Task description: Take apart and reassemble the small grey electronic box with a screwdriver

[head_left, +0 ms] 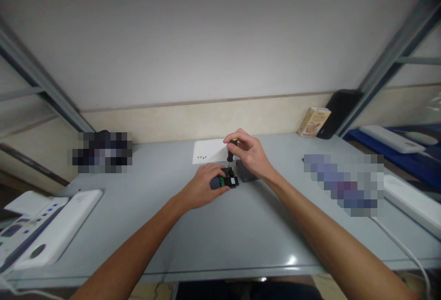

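Observation:
My left hand [203, 185] is closed around a small dark electronic device [232, 182], whose green circuit board shows between the fingers and thumb. Above it, my right hand [250, 153] grips a screwdriver [230, 154] with a black and yellow handle. The screwdriver stands nearly upright, its shaft reaching down to the opened device; the exact spot its tip meets is too small to tell. A flat dark grey piece [247, 172] lies under my right wrist, partly hidden. Behind the hands is a white sheet of paper [210, 149] with several tiny dark screws [201, 157] on its near left part.
On the left lie white power-strip-like units [65, 226] and a blurred dark object [103, 150]. A yellow box [314, 121] and a black case [339, 112] lean at the back right. A blurred purple-blue item [341, 183] and a white cable [399, 240] lie to the right.

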